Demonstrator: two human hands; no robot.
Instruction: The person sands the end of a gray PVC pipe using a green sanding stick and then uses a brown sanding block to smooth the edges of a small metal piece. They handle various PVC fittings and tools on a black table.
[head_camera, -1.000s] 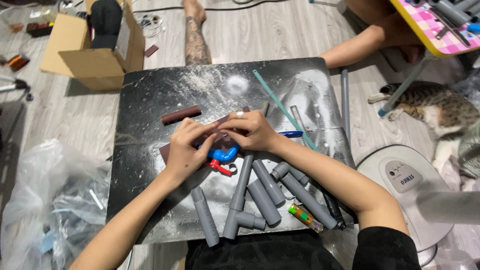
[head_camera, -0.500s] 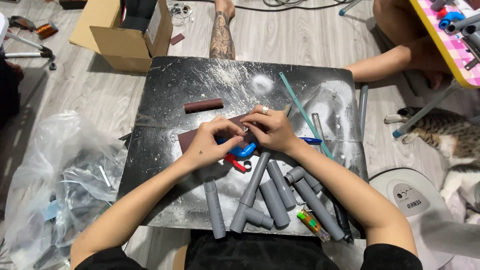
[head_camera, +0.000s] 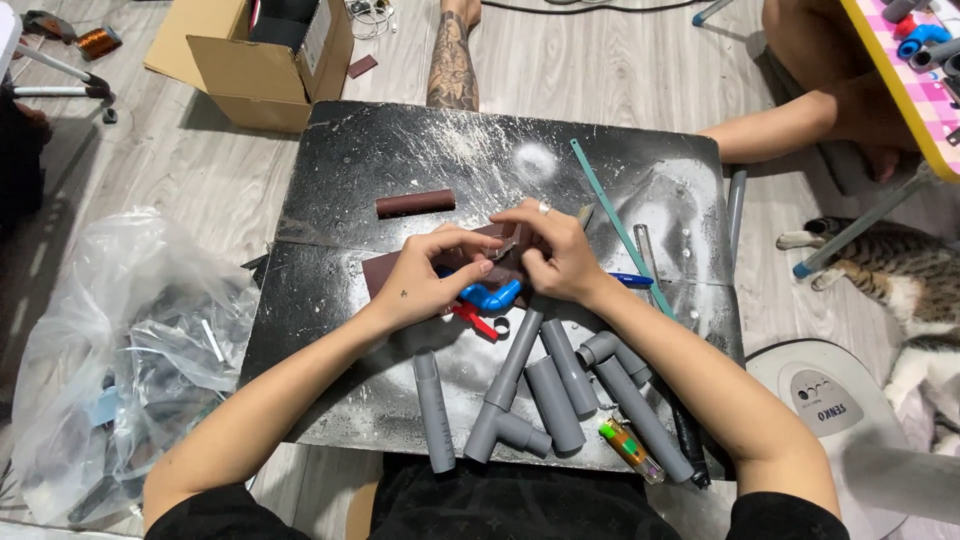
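Observation:
My left hand (head_camera: 432, 278) and my right hand (head_camera: 553, 252) meet over the middle of a black dusty board (head_camera: 340, 170). Together they pinch a small dark brown sheet of sandpaper (head_camera: 500, 243) between their fingertips. Just under the hands lies a blue pipe elbow (head_camera: 491, 295) with a red piece (head_camera: 474, 320) beside it. A larger brown sandpaper sheet (head_camera: 382, 273) lies flat under my left hand. Several grey pipe pieces (head_camera: 555, 385) and a grey tee fitting (head_camera: 497, 425) lie nearer to me.
A brown sandpaper roll (head_camera: 415, 204) lies on the board's far half. A teal saw blade (head_camera: 618, 225), a blue pen (head_camera: 634, 281) and a lighter (head_camera: 630, 447) lie at right. A cardboard box (head_camera: 250, 70), a plastic bag (head_camera: 120, 350), another person's legs (head_camera: 452, 55) and a cat (head_camera: 900, 270) surround the board.
Both hands have stayed together over the board's middle, working the small sandpaper piece. My head has shifted, so the board sits more centred in view.

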